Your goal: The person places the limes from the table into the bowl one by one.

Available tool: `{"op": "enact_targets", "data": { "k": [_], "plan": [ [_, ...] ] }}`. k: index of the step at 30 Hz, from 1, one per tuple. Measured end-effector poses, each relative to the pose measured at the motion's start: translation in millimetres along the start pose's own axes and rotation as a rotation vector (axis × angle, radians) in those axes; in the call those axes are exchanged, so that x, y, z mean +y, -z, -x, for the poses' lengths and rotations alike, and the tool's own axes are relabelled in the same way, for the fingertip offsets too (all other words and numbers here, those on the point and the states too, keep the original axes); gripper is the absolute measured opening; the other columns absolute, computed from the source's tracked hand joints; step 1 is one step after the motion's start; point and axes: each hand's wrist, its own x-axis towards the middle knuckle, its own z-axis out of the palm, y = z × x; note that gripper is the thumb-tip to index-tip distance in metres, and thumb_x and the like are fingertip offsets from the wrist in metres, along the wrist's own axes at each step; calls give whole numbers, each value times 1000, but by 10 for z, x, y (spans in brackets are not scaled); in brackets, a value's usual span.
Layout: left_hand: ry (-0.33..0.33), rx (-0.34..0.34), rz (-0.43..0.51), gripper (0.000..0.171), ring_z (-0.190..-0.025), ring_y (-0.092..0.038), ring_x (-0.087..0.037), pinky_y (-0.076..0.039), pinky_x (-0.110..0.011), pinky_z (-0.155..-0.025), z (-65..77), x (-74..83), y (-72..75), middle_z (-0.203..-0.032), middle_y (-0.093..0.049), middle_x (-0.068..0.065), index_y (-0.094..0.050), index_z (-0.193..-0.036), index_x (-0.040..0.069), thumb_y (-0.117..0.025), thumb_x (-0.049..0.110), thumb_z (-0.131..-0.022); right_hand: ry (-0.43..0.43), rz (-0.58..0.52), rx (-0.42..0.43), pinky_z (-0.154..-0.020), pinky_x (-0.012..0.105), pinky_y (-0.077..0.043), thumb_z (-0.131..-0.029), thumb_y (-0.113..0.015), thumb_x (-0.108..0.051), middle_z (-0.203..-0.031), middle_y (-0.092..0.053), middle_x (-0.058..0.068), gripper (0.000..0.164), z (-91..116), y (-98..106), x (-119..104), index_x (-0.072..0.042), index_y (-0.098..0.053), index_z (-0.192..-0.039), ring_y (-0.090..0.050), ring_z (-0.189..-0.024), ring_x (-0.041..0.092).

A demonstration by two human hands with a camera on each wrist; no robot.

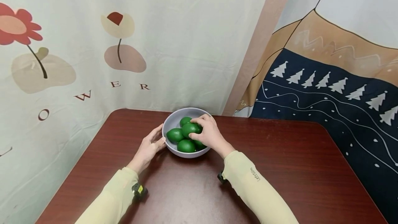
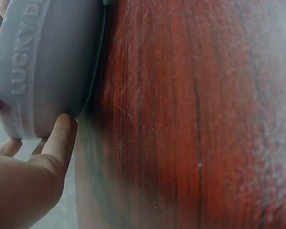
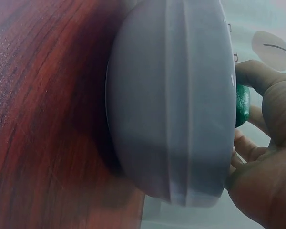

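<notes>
A grey-lilac bowl stands at the table's far edge, holding several glossy green fruits shaped like limes. With thumb and fingers, my right hand pinches the topmost green fruit from its right side, over the bowl. My left hand rests against the bowl's left outer wall, fingers fairly straight and spread. In the left wrist view, fingertips touch the bowl's side, which bears raised lettering. The right wrist view shows the bowl wall hiding most of the fruit.
The dark red wooden table stretches to both sides and toward me. Behind it hangs a pale curtain with printed flowers and letters; a dark printed cloth with white trees hangs at the right.
</notes>
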Motion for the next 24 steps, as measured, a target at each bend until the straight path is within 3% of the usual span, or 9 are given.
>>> {"op": "enact_targets", "data": {
  "k": [7, 16, 24],
  "plan": [
    [0, 0, 1, 61, -127, -54, -27, -55, -20, -96, -4, 0, -8, -162, -34, -26, -28, -163, 5, -49, -2, -106, -3, -19, 0, -100, 47, -46, -82, -85, -18, -116, -61, 13, 48, 15, 2, -2, -7, -71, -127, -50, -117, 33],
    [-7, 3, 6, 60, -125, -55, -25, -55, -20, -96, -7, -9, -7, -162, -34, -26, -29, -163, 5, -48, -3, -106, -12, -60, 16, -92, 41, -52, -83, -84, -20, -116, -60, 8, 48, 80, 50, 42, -9, -71, -128, -55, -107, 25],
    [-3, 6, 9, 61, -125, -56, -24, -55, -20, -96, 0, -19, -1, -163, -32, -25, -27, -164, 6, -48, -2, -107, 1, -101, 68, -88, 46, -53, -84, -83, -16, -115, -61, 12, 46, 175, 88, 151, -6, -70, -127, -59, -101, 34]
  ]
}}
